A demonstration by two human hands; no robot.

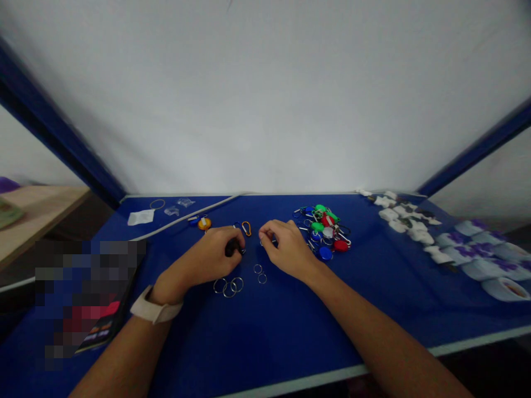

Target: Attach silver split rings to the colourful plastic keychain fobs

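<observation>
Over the middle of the blue table, my left hand (pixel 218 251) is closed around a small black object (pixel 233 247), mostly hidden by the fingers, with a bit of metal showing at its edge. My right hand (pixel 288 247) has thumb and fingertips pinched together; a tiny glint of metal shows there, too small to name. Several large metal split rings (pixel 229 289) lie just below my left hand. Between the hands are two smaller split rings (pixel 262 278). An orange carabiner (pixel 246 228) rests beyond my left fingers, near a yellow round badge reel (pixel 204 223).
A pile of coloured badge reels with carabiners (pixel 326 253) lies right of my right hand. Farther right are white wrapped pieces (pixel 398 221) and white cups with purple (pixel 512 288). A grey cable (pixel 194 213) crosses the back left, near a white paper (pixel 141 217). A blurred-out item (pixel 95 298) lies left.
</observation>
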